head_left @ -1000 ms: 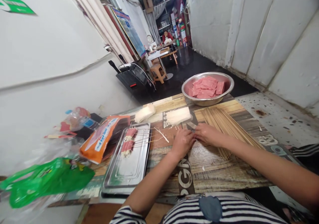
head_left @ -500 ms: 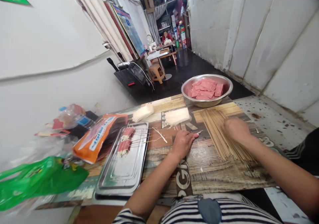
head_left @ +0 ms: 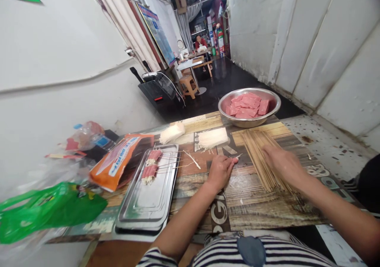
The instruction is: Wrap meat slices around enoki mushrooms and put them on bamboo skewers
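Small roll [head_left: 236, 159] between pinched left fingers [head_left: 228, 162], right fingers [head_left: 268, 151] blurred, grip unclear, over skewers [head_left: 255, 154]; bowl [head_left: 249, 123] and white bundle [head_left: 213, 137] beyond

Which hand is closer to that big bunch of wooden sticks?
The right. The right hand is at the wooden sticks, hiding some of them. The left hand is apart from them, off to their left, with its fingertips on a small pink roll.

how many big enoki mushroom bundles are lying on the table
2: the left bundle sits beyond the metal tray, the right bundle left of the bamboo skewers.
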Action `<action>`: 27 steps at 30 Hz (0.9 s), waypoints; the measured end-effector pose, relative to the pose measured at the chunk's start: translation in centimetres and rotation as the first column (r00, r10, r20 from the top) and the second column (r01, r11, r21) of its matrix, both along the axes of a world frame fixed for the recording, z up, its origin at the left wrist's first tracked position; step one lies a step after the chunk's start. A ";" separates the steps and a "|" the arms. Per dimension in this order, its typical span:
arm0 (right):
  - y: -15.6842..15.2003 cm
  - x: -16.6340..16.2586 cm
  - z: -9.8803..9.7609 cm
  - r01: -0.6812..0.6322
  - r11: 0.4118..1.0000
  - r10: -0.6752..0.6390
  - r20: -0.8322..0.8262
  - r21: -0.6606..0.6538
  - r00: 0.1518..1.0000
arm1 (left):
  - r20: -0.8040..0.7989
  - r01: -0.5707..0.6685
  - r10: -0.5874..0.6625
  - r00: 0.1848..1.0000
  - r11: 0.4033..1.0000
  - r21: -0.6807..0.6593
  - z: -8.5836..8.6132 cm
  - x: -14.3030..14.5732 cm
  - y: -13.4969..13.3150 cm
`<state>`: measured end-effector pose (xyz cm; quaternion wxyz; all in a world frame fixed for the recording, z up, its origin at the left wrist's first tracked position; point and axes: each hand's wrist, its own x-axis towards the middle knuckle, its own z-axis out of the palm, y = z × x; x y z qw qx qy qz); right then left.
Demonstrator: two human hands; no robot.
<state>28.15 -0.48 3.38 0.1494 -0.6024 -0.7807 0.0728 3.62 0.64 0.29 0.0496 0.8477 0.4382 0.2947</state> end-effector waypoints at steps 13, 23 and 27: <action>-9.4 -1.7 -3.6 -0.219 0.966 0.233 -0.099 0.135 0.967 | 0.070 0.012 -0.010 0.997 1.000 -0.026 0.1 0.0 0.0; -9.1 -1.9 -4.0 -0.211 0.959 0.224 -0.047 0.189 0.973 | 0.054 0.014 -0.013 0.998 1.000 -0.011 0.1 0.1 0.0; -9.0 -2.1 -3.7 -0.212 0.953 0.222 -0.023 0.215 0.975 | 0.039 0.009 -0.010 0.999 1.000 0.005 0.1 0.1 0.0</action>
